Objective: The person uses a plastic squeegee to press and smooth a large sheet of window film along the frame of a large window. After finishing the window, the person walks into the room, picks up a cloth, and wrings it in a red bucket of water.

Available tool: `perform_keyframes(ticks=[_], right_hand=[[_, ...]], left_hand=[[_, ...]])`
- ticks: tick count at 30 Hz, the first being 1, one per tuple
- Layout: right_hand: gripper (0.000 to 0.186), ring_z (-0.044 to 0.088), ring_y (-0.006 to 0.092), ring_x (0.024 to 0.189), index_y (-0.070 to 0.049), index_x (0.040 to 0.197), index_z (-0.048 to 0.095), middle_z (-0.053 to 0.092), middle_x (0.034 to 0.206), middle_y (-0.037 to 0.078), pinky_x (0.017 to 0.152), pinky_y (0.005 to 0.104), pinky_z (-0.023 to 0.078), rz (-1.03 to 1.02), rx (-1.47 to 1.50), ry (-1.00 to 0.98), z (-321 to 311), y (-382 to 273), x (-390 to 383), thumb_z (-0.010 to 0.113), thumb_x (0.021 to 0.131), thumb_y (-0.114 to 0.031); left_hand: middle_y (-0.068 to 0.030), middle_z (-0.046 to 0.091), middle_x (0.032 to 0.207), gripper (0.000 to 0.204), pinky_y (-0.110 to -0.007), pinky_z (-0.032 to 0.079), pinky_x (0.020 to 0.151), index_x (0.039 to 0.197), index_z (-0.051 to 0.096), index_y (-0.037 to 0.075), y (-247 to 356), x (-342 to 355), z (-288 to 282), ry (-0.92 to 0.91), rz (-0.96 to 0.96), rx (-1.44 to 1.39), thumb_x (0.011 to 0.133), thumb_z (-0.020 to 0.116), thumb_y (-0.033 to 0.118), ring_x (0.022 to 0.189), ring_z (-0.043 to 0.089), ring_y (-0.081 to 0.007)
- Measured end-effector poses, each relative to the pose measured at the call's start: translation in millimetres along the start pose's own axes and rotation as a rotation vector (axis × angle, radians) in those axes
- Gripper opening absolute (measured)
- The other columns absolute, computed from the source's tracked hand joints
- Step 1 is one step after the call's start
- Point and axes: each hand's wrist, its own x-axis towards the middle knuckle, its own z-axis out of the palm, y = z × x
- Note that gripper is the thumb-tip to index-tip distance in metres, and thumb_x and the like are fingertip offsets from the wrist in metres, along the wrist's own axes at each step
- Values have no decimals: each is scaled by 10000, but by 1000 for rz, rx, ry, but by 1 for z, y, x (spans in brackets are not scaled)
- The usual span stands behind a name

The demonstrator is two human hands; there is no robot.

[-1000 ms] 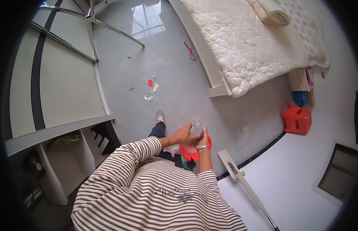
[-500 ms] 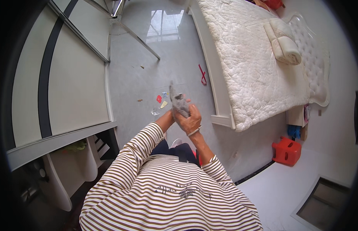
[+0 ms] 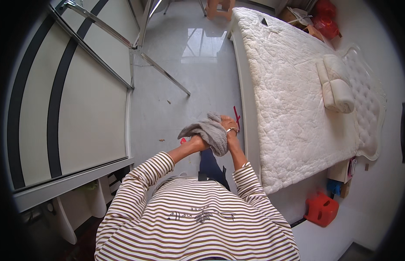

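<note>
A crumpled grey cloth [image 3: 211,130] is bunched between my two hands in front of my body, well above the floor. My right hand [image 3: 230,123], with a bracelet at the wrist, is closed on the cloth's right side. From the left, my left hand [image 3: 199,142] reaches under the cloth and grips it; its fingers are mostly covered by the folds. One end of the cloth hangs out over my left wrist.
A white bed [image 3: 289,108] with a rolled quilt [image 3: 336,85] stands at the right. A red strap [image 3: 236,116] lies beside its frame. Sliding wardrobe doors [image 3: 93,104] and a metal rack leg [image 3: 165,74] are at the left. A red stool [image 3: 322,209] stands lower right.
My hands have spread the cloth wider and shifted slightly right. My view has moved, so the room sits lower in it, and most floor scraps are now hidden.
</note>
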Motion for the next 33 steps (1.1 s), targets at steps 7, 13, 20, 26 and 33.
perform_keyframes(ticks=[7, 13, 20, 26, 33], right_hand=[[357, 642, 353, 697, -39, 818, 654, 678, 858, 175, 639, 418, 508, -421, 222, 214, -77, -28, 103, 720, 730, -379], [453, 663, 326, 669, 9, 793, 692, 669, 756, 216, 617, 414, 504, -537, 0, -620, -156, -107, 203, 706, 671, -427], [645, 666, 309, 1018, -31, 1022, 713, 683, 1085, 184, 831, 434, 539, 53, -49, -665, -110, 39, 442, 754, 648, -555], [548, 673, 340, 787, 35, 903, 683, 686, 887, 233, 730, 411, 519, 186, 624, 224, -198, 29, 552, 745, 695, -468], [614, 669, 303, 825, 18, 1012, 626, 682, 902, 173, 777, 378, 516, -167, 901, 95, -236, -67, 667, 786, 721, -498]], left_hand=[[-174, 421, 1431, 477, -476, 255, 1118, 1299, 518, 95, -19, 144, -97, -102, -64, -12, 894, 519, 348, 1379, 311, -333], [-161, 216, 1558, 498, -593, 130, 1136, 1426, 372, 102, -73, 259, -58, -502, 54, 338, 968, 415, 293, 1469, 128, -303], [-192, 222, 1550, 745, -445, 138, 1184, 1517, 189, 145, -117, 347, -201, -587, 308, -1, 898, 566, 317, 1434, 189, -358], [-180, 388, 1458, 695, -463, 448, 983, 1498, 240, 121, -331, 444, -225, -341, -507, -919, 917, 536, 362, 1267, 477, -349], [-78, 328, 1527, 596, -645, 339, 1021, 1484, 302, 272, -393, 558, -359, -104, -256, -2107, 965, 388, 554, 1317, 409, -382]])
